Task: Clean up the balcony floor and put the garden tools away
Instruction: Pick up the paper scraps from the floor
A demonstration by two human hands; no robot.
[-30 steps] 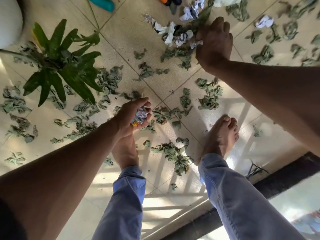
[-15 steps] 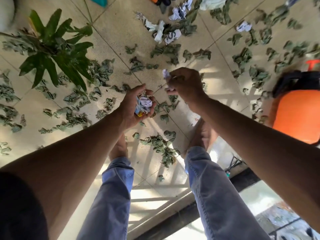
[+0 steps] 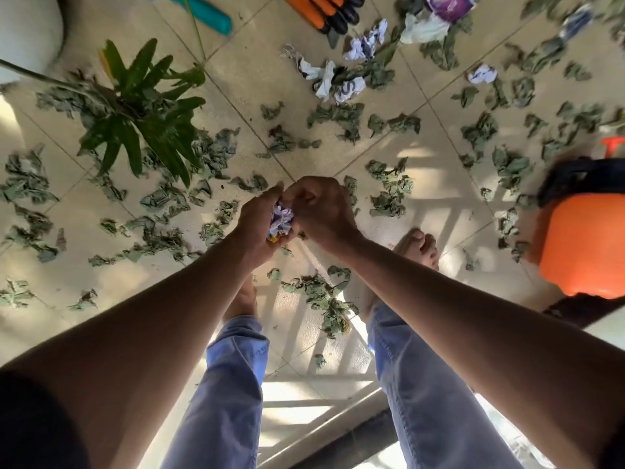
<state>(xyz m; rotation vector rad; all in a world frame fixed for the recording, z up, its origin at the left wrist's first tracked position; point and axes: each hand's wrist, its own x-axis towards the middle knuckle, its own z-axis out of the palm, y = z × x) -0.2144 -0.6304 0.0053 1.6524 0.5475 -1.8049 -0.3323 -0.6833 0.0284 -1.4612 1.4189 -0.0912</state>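
Note:
My left hand [image 3: 258, 225] is cupped around a wad of crumpled paper scraps [image 3: 281, 221], held at waist height over the tiled floor. My right hand [image 3: 321, 211] presses against that wad from the right, its fingers curled onto it. Dried green leaves [image 3: 389, 191] are scattered all over the beige tiles. More crumpled paper bits [image 3: 329, 79] lie on the floor further ahead. Orange-and-black garden tools [image 3: 324, 11] and a teal-handled tool [image 3: 206, 11] lie at the top edge.
A green potted plant [image 3: 142, 113] spreads at the upper left beside a white pot [image 3: 27, 32]. An orange sprayer tank [image 3: 581, 238] stands at the right. My bare feet and blue trousers are below. A purple wrapper [image 3: 446, 5] lies at the top.
My right hand came back from the paper pile ahead with a scrap and has joined the left hand, pressing onto the wad. The view has tilted up and right.

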